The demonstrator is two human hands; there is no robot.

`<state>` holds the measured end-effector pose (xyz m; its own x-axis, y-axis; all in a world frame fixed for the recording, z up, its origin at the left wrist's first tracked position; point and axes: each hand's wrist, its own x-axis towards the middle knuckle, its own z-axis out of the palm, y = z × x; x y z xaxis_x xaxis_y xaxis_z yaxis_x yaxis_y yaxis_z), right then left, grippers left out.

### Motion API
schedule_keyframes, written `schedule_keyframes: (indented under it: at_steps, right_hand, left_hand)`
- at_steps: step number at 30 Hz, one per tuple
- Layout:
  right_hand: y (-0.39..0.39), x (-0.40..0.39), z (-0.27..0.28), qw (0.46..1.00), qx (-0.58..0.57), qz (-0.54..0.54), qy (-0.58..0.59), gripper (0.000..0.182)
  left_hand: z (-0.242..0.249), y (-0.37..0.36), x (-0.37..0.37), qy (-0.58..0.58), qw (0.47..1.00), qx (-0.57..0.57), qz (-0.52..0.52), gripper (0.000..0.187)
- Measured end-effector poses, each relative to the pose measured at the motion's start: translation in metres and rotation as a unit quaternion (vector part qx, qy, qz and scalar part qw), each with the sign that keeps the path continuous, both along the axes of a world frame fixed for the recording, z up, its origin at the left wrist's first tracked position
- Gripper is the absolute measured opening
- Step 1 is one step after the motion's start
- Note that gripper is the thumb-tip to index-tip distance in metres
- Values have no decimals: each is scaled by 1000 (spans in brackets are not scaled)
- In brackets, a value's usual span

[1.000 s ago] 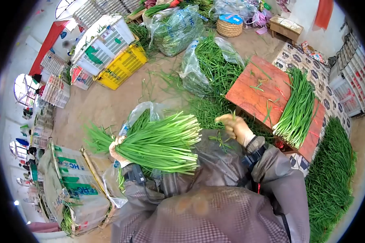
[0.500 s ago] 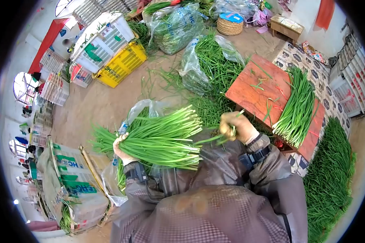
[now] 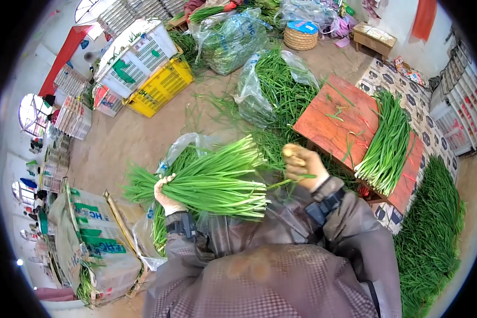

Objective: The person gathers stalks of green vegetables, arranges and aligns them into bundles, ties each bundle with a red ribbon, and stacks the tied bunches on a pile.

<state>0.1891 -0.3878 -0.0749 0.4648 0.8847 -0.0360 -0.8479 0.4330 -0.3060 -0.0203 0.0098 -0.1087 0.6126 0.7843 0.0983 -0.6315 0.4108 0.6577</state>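
Observation:
A thick bunch of garlic chives [image 3: 217,183] lies across my left hand [image 3: 168,193], whose gloved fingers are wrapped round it near the leafy end. The pale cut ends fan out to the right. My right hand [image 3: 305,165], also gloved, is closed just right of those ends. A few loose green chive leaves [image 3: 287,183] stick out from the lower side of its fist. Below the bunch sits an open plastic bag [image 3: 188,143] with more chives in it.
A red wooden table [image 3: 336,114] on the right carries another bunch of chives [image 3: 385,143]. Beyond stands a plastic bag [image 3: 252,98] full of loose chives. A large chive heap [image 3: 429,244] lies at right. Stacked crates [image 3: 161,85] stand back left; another person's hands show at the top.
My right hand has moved slightly left and turned, fingers still closed. The bunch in my left hand has shifted a little to the right.

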Motion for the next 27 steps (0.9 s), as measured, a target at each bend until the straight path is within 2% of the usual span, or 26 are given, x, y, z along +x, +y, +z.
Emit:
schedule_keyframes:
  at_steps: [2, 4, 5, 6, 7, 8, 10, 11, 12, 13, 14, 15, 16, 18, 19, 20, 21, 22, 24, 26, 27]
  right_hand:
    - [-15, 12, 2, 982, -104, 34, -153, 23]
    - [6, 2, 18, 891, -318, 113, -303, 35]
    - [24, -5, 22, 863, -365, 158, -311, 43]
    - [44, -10, 14, 795, -415, 177, -405, 48]
    - [64, -11, 21, 696, -481, 205, -493, 44]
    - [96, -28, -38, 773, -364, -135, -502, 35]
    - [97, -25, -16, 922, -279, -34, -264, 26]
    - [85, -24, 3, 942, -244, -64, -222, 19]
    - [73, -19, 11, 975, -178, -91, -99, 17]
    - [54, -11, 28, 973, -159, -118, -118, 19]
    - [42, 8, 8, 979, -109, -134, -104, 22]
    - [19, 23, 2, 976, -107, -118, -152, 24]
    - [1, 33, -20, 960, -174, -101, -193, 25]
    - [-10, 23, -10, 910, -197, 47, -361, 36]
    - [-4, 8, -6, 894, -221, 128, -368, 52]
    - [11, -12, 3, 860, -291, 159, -389, 57]
    - [27, -38, 22, 820, -366, 135, -418, 59]
    - [55, -44, -64, 755, -380, 37, -532, 50]
    - [64, -47, -48, 783, -419, 28, -458, 38]
    - [50, -26, -24, 757, -452, -19, -470, 26]
    - [39, -10, -42, 705, -424, -107, -558, 23]
  left_hand:
    - [12, -15, 4, 19, 1000, -10, 20, 9]
    - [11, -15, 8, 19, 1000, -7, 15, 10]
    - [7, -13, 11, 1, 1000, -6, 7, 9]
    - [6, -14, 13, 7, 1000, -1, 5, 10]
    - [6, -17, 15, 14, 1000, 4, 2, 10]
    - [6, -18, 16, 22, 1000, 8, 2, 10]
    - [8, -19, 13, 37, 999, 14, 7, 11]
    - [9, -19, 12, 42, 999, 8, 14, 11]
    - [9, -18, 9, 47, 999, 1, 24, 11]
    - [1, -11, 5, 41, 999, -22, 19, 10]
    - [1, -13, 2, 41, 998, 7, 36, 9]
    - [2, -15, 1, 42, 998, -6, 37, 9]
    - [3, -16, 0, 42, 998, -19, 37, 8]
    - [6, -21, 3, 45, 998, -28, 43, 8]
    - [8, -24, 6, 47, 997, -33, 45, 8]
    - [11, -29, 8, 55, 997, -39, 47, 7]
    - [15, -33, 12, 62, 996, -45, 49, 7]
    - [18, -36, 16, 67, 995, -50, 52, 7]
    - [21, -36, 18, 89, 992, -57, 66, 7]
    - [31, -44, 18, 120, 986, -66, 94, 6]
    - [26, -38, 16, 113, 987, -68, 96, 5]
